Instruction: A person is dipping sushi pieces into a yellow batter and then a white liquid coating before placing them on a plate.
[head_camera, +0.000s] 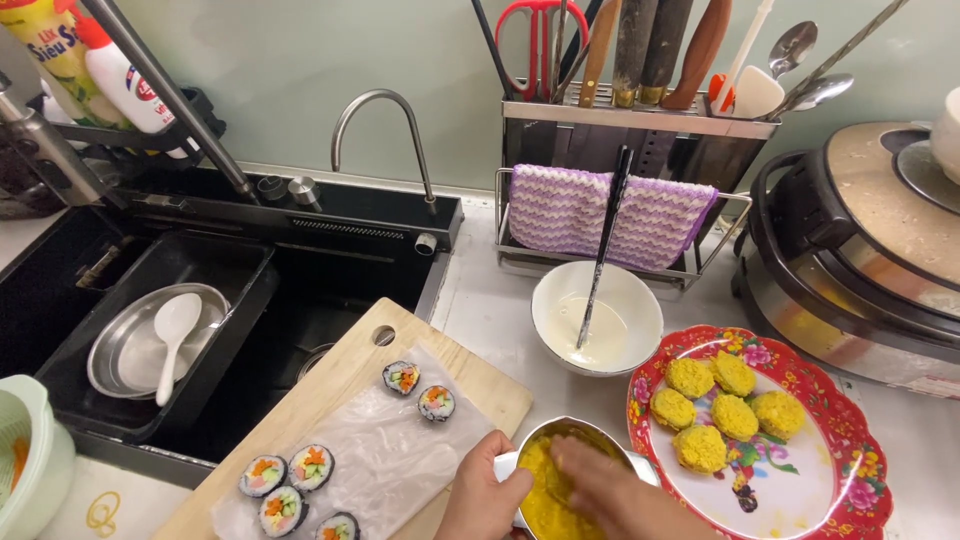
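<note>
The left hand (485, 492) curls its fingers around the rim of the metal bowl (570, 478) just left of the red floral plate (800, 490), while the right hand (610, 490) presses into the yellow crumb coating (545, 500), fingers bunched; whether they hold anything I cannot tell. Coating seems underway; 6 coated pieces (722, 408) already sit on that plate, so any next piece needs a bare spot there.

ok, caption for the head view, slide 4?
Left hand steadies a metal bowl of yellow crumbs, right hand inside it, beside a red plate of coated pieces.
</note>
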